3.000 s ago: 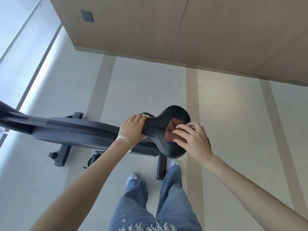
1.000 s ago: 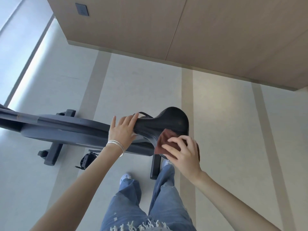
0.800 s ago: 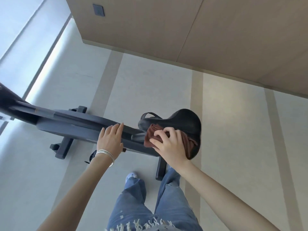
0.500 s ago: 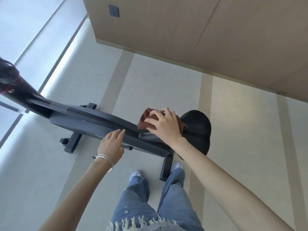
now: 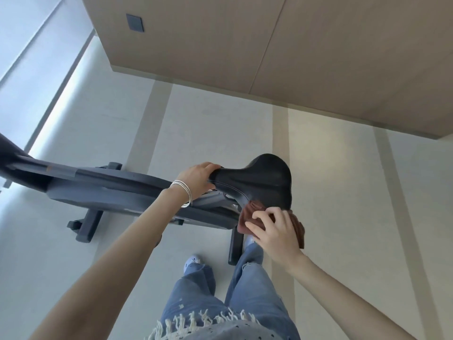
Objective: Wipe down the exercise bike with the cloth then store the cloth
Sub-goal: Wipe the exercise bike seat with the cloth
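The dark grey exercise bike [image 5: 103,190] stands on the floor below me, its black saddle [image 5: 263,182] at centre. My left hand [image 5: 197,181], with thin silver bangles on the wrist, grips the narrow nose of the saddle. My right hand [image 5: 274,233] presses a reddish-brown cloth [image 5: 248,218] against the near underside edge of the saddle's wide rear. Part of the cloth hangs behind my right hand. The handlebar end of the bike runs out of view at the left.
The bike's floor stabilisers [image 5: 85,228] stick out toward me at left and by my feet [image 5: 192,261]. A wood-panelled wall [image 5: 269,45] with a dark wall plate [image 5: 134,22] stands beyond the bike. A bright window [image 5: 31,69] runs along the left.
My right hand has carried the cloth from the saddle's nose back to the near rear edge. My left hand has moved from the frame up onto the saddle's nose.
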Motion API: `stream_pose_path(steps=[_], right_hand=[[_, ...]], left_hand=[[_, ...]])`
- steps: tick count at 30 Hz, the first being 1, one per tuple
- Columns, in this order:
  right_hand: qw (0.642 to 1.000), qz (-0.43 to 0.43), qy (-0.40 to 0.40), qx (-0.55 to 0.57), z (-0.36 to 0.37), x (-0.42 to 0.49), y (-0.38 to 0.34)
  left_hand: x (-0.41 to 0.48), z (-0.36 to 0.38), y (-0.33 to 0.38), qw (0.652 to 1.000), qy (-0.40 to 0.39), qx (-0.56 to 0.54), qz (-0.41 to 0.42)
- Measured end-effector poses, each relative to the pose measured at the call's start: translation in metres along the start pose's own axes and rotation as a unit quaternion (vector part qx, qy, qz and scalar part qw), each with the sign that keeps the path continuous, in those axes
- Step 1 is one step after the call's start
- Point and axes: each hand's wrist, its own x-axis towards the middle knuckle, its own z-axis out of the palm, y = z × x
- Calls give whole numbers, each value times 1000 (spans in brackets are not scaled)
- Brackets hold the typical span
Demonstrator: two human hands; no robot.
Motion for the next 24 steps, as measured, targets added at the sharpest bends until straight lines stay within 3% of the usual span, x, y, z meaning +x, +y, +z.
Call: stream_pose_path(steps=[3,8,14,20,24], right_hand=[[993,-72,-66,-70,2,36,-15],[964,-192,-86,-163,-3,88,-16],[973,-167,-98,-126,-11,52,7],[944,-252,-120,-176,-2,98,-16],[968,-186,-89,-141,-1,82,-13]], left_hand=[[4,-3,2,1000,-7,12,-14],[2,0,5,999,12,23,-24],[1,0,3,999,16,16,-22],[2,-4,4,999,2,36,-17],[2,-7,3,999,-16,47,-10]])
